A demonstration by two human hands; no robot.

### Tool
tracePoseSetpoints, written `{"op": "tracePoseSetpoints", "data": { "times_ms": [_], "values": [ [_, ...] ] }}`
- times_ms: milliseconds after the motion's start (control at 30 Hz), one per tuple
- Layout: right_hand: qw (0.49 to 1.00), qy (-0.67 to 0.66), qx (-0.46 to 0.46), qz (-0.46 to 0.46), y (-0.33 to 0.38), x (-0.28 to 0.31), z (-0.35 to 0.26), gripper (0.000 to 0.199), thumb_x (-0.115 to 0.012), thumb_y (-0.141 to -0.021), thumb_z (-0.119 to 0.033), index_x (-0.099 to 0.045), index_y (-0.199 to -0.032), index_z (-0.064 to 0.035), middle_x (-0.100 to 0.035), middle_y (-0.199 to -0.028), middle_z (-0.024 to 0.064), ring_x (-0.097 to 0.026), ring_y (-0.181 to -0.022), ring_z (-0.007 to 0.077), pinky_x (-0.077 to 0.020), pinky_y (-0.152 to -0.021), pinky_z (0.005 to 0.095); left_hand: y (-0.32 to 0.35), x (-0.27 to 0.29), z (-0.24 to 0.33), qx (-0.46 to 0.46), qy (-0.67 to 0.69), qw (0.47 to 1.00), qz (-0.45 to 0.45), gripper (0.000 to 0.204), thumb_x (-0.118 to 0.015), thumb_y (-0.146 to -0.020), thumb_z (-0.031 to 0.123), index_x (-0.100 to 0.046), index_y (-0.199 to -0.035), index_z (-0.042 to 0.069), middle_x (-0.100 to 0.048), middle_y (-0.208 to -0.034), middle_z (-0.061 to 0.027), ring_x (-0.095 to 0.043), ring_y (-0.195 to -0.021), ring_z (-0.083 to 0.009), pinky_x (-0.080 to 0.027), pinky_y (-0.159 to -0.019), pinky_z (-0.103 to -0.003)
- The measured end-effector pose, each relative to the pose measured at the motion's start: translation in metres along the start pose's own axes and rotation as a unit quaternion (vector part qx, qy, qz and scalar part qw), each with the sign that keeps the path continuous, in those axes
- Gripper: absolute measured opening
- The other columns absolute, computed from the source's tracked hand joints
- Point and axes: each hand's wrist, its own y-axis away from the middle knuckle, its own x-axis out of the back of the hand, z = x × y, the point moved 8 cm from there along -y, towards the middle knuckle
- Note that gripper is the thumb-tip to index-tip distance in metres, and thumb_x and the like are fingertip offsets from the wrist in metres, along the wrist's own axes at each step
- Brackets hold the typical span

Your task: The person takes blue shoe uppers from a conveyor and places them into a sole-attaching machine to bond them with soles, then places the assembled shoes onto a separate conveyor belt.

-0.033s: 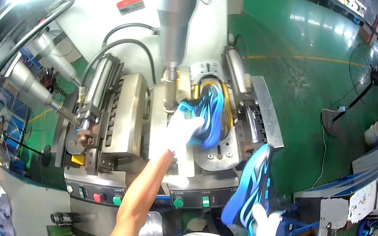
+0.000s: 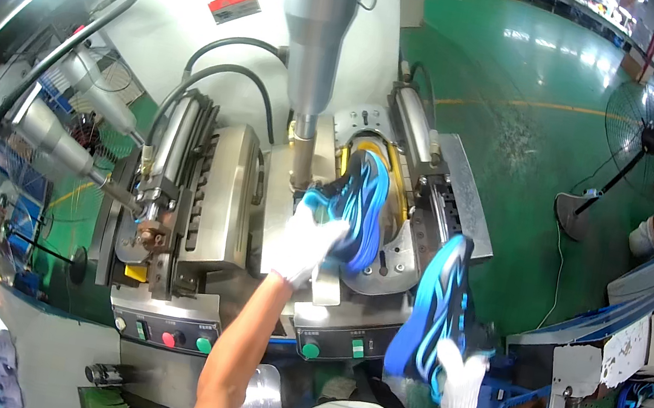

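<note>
Left hand on mounted blue shoe; right hand, closed grip on second shoe

Both blue sneakers, one in the silver metal press and one held aside, bore black wavy streaks (soles bright blue). White knit gloves covered each hand; the painted floor was green.

A steel press machine cradles one blue shoe (sole outward).
</note>
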Motion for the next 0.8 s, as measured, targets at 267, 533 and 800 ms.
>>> {"op": "tracePoseSetpoints", "data": {
  "times_ms": [267, 533, 800],
  "values": [
    [0.848, 0.474, 0.183, -0.152, -0.289, -0.272, -0.043, 0.051, -0.070, -0.081, -0.042, -0.073, -0.104, 0.0037, -0.073, -0.106, 0.0281, -0.070, -0.107, 0.0423, -0.0564, -0.093, 0.0482, 0.298, 0.151, -0.026, 0.170, -0.103, 0.980, -0.005, 0.082, -0.084, -0.073, 0.010, -0.049, -0.146, -0.002, -0.066, -0.129, -0.0170, -0.065, -0.114, -0.0246, -0.051, -0.103, -0.038],
    [0.779, 0.536, 0.271, -0.184, -0.285, -0.365, -0.010, 0.042, -0.063, -0.082, -0.042, -0.076, -0.092, -0.0025, -0.073, -0.097, 0.0270, -0.072, -0.093, 0.0436, -0.0556, -0.083, 0.0516, 0.565, 0.210, -0.207, 0.448, -0.139, 0.799, 0.377, 0.092, -0.085, -0.076, 0.020, -0.037, -0.151, -0.002, -0.064, -0.132, -0.0257, -0.065, -0.119, -0.0371, -0.052, -0.102, -0.045],
    [0.817, 0.391, 0.387, -0.174, -0.184, -0.303, -0.028, 0.063, -0.072, -0.098, -0.028, -0.051, -0.148, 0.0035, -0.063, -0.142, 0.0206, -0.064, -0.124, 0.0297, -0.0487, -0.107, 0.0401, 0.588, 0.163, -0.319, 0.438, -0.172, 0.757, 0.454, 0.093, -0.082, -0.079, 0.038, -0.037, -0.153, 0.002, -0.054, -0.144, -0.0258, -0.055, -0.133, -0.0422, -0.044, -0.113, -0.045]
  ]
}}
